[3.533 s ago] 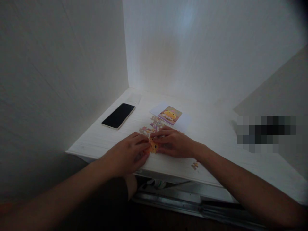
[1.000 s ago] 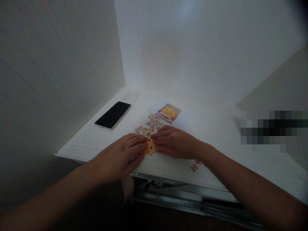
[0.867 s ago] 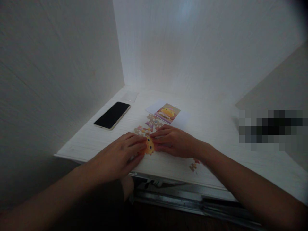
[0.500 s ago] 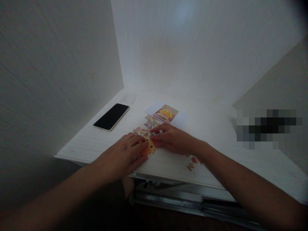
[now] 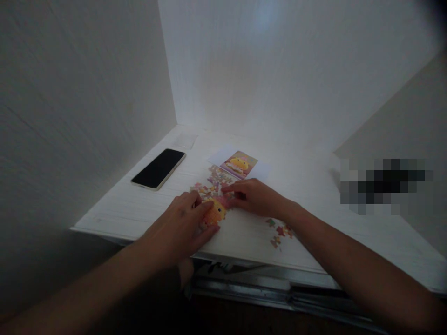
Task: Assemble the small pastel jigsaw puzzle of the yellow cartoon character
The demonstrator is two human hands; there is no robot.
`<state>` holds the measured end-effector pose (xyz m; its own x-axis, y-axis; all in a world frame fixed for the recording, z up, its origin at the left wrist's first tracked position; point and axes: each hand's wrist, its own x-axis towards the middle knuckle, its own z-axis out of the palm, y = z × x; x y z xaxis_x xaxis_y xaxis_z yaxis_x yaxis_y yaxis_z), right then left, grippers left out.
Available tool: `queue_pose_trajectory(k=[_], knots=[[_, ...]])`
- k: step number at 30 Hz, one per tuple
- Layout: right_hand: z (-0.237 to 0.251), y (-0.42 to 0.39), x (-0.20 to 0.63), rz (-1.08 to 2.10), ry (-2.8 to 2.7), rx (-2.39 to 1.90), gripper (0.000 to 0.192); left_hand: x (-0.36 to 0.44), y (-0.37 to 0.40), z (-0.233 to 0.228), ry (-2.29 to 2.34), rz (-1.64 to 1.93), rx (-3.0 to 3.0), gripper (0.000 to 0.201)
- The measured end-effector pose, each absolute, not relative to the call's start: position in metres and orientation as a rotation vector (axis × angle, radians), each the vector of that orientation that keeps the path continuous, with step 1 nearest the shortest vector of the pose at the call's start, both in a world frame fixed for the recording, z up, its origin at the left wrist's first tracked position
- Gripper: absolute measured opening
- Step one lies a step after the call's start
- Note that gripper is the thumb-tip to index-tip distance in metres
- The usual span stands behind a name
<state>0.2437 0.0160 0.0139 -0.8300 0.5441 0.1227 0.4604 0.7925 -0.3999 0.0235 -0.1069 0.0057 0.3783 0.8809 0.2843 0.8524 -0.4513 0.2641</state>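
A partly joined jigsaw puzzle (image 5: 217,211) with a yellow face and a dark eye lies near the table's front edge. My left hand (image 5: 183,218) rests over its left side, thumb and index finger bracketing it, and hides part of it. Beside the puzzle's upper right edge, my right hand (image 5: 251,197) has its fingers bent and apart from the thumb. Its lower fingertips are at a pink part of the puzzle; no held piece can be made out. Loose jigsaw pieces (image 5: 214,176) are scattered just beyond both hands.
Behind the pieces, a picture card (image 5: 240,164) showing the yellow character lies on white paper. A black-screened phone (image 5: 159,168) and a clear plastic bag (image 5: 186,140) are at the left. More loose pieces (image 5: 275,241) sit near the right forearm. Pale walls enclose the white table (image 5: 244,244).
My right hand's fingers have drawn slightly back from the yellow face. The left fingers have shifted, uncovering more of it. The view has moved slightly.
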Motion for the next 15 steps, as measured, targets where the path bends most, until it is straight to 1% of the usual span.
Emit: queue_pose_trajectory(k=[3,6,10,15], knots=[[0.012,0.02,0.245,0.495,-2.7,-0.832,0.04,0.024,-0.112,0.004,1.548,0.67,2.487,0.032],[0.011,0.023,0.245,0.504,-2.657,-0.85,0.036,0.023,-0.119,0.008,1.45,0.692,2.468,0.023],[0.011,0.027,0.247,0.551,-2.644,-0.828,0.023,0.023,-0.128,0.013,1.278,0.648,2.477,0.02],[0.009,0.03,0.249,0.581,-2.652,-0.751,0.023,0.026,-0.137,0.013,1.131,0.672,2.535,0.017]])
